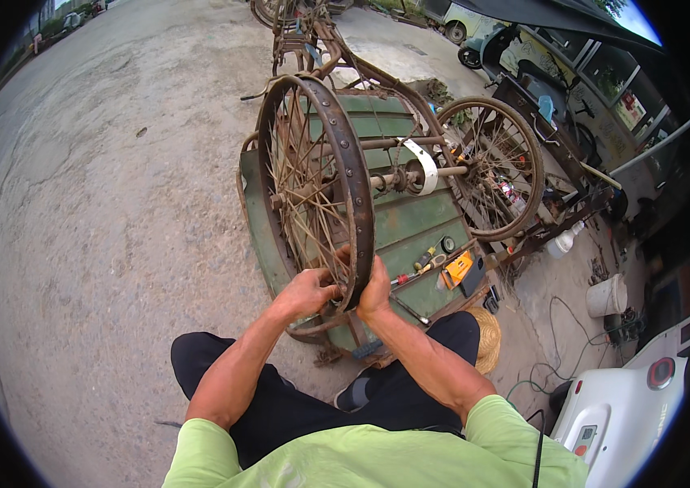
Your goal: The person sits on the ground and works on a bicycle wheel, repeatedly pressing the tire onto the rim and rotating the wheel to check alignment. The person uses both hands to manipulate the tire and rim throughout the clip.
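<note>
In front of me stands a rusty spoked wheel (351,163) with a dark, bare-looking rim dotted with small studs. My right hand (374,291) is wrapped around the rim's lower right side, fingers partly hidden behind it. At the inner lower edge of the same rim, my left hand (311,291) has its fingers bent in among the spoke ends; whatever it pinches is too small to make out. The wheel sits on the axle (452,172) of an overturned cargo tricycle with a green slatted bed (410,218). A white curved strip (423,167) hangs over the axle.
A second wheel (541,167) is at the axle's right end. Screwdrivers (430,264), a tape roll (447,244) and an orange box (456,270) lie on the bed. A straw hat (487,340), white bucket (607,297), cable (556,370) and white vehicle (617,423) are right.
</note>
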{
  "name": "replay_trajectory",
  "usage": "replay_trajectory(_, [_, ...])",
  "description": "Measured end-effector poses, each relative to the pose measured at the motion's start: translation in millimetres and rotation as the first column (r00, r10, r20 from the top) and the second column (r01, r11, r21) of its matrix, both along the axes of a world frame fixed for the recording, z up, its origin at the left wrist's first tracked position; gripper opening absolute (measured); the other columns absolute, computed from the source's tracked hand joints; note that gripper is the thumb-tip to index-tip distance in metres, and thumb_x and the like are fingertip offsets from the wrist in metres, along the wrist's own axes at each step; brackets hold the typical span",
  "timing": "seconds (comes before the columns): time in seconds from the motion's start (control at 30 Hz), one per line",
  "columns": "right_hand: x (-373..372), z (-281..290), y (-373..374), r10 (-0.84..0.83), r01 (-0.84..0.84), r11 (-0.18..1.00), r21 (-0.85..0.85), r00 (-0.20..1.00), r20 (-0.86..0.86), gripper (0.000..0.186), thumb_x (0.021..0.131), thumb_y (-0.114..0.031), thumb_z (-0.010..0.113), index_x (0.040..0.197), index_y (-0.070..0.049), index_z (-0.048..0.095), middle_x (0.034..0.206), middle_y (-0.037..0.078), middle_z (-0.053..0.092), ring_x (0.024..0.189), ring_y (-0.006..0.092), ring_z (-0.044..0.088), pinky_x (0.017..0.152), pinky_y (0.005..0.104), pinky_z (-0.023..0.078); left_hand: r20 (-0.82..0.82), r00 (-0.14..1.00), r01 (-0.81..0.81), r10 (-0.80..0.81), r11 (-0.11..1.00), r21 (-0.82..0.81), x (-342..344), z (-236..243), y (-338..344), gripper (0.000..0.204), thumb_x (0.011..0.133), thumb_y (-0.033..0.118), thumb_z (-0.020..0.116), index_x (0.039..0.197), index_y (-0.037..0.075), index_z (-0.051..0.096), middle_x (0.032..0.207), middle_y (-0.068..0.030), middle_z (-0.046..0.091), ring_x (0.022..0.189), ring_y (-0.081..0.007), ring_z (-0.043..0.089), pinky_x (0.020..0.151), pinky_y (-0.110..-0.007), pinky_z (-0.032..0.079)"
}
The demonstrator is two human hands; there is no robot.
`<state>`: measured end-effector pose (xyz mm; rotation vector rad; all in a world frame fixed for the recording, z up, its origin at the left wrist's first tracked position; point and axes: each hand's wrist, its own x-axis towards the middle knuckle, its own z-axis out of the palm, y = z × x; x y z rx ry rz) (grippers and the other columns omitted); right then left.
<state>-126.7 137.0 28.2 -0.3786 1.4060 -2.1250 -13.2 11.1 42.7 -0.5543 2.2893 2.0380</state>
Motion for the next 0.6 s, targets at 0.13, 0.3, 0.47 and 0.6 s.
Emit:
replay_trajectory(0.13, [5,-5,-4,0.034,-0.034,0.998,-0.050,0.999,0.011,0.052,0.107,-0.043,0.039,0.124,0.000,0.065,0.116,0.013,0.070,0.108,0.0231,0.066,0.094,0.0360,0.052,-0.070,0.997,-0.037,0.038,0.999,0.016,-2,-14,-4,0.026,0.093,0.017,0.068,0.106,-0.005,0.068,0.083,-0.0098,0.069,0.073,-0.0172,0.064,0.068,-0.034,0.051])
replay_trajectory(0.3, [6,-14,3,0.053,-0.054,0.997,-0.055,0.998,-0.027,0.050,0.105,-0.044,0.044,0.127,-0.003,0.063,0.119,0.009,0.070,0.111,0.0205,0.065,0.090,0.0331,0.051,-0.017,0.998,-0.056,0.053,0.929,-0.366,-5,-20,3,0.040,0.089,0.026,0.071,0.116,-0.003,0.069,0.103,-0.0241,0.075,0.100,-0.0367,0.072,0.088,-0.044,0.054])
replay_trajectory(0.47, [7,-9,6,0.122,-0.121,0.992,-0.024,0.992,0.027,0.049,0.105,-0.044,0.046,0.131,-0.004,0.061,0.122,0.008,0.069,0.113,0.0198,0.064,0.093,0.0325,0.050,-0.115,0.991,-0.103,0.070,0.947,-0.306,7,-24,4,0.044,0.088,0.031,0.069,0.115,-0.004,0.069,0.107,-0.0291,0.071,0.105,-0.0433,0.069,0.089,-0.048,0.053])
replay_trajectory(0.6, [12,0,8,0.188,-0.188,0.982,-0.010,0.979,0.076,0.050,0.105,-0.044,0.047,0.133,-0.004,0.059,0.124,0.008,0.068,0.114,0.0205,0.064,0.095,0.0341,0.051,-0.062,0.998,-0.052,0.033,0.947,-0.317,14,-21,-2,0.048,0.090,0.039,0.072,0.115,-0.002,0.070,0.108,-0.0310,0.070,0.105,-0.0414,0.070,0.088,-0.048,0.053])
